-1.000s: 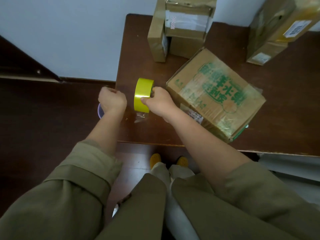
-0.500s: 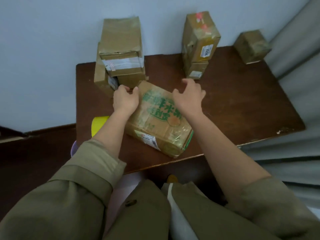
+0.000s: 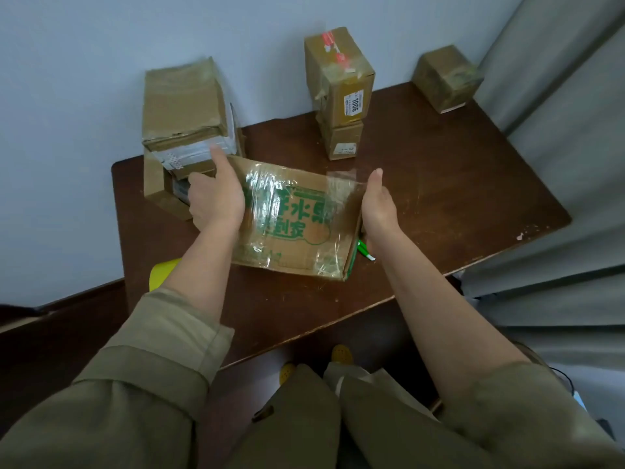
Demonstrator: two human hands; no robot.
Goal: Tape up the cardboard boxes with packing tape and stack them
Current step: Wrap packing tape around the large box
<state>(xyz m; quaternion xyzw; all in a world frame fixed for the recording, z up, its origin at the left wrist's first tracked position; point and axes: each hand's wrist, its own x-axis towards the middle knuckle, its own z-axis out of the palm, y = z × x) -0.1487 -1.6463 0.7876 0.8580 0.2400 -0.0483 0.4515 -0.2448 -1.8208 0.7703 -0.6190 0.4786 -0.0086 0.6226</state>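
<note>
A taped cardboard box with green printing (image 3: 297,228) is in the middle of the brown table (image 3: 456,198), its far edge tipped up. My left hand (image 3: 214,194) grips its left side, thumb pointing up along the edge. My right hand (image 3: 378,204) holds its right side, thumb on top and fingers hidden behind the box. The yellow tape roll (image 3: 164,274) stands near the table's left front edge, partly hidden by my left forearm.
A stack of taped boxes (image 3: 182,106) stands at the back left against the wall. Another stack of two (image 3: 341,82) is at the back middle, and a small box (image 3: 446,79) at the back right corner. A grey curtain (image 3: 558,164) hangs on the right.
My right hand let go of the tape roll and both hands went to the green-printed box. They now hold its two sides, and the box has turned square to me.
</note>
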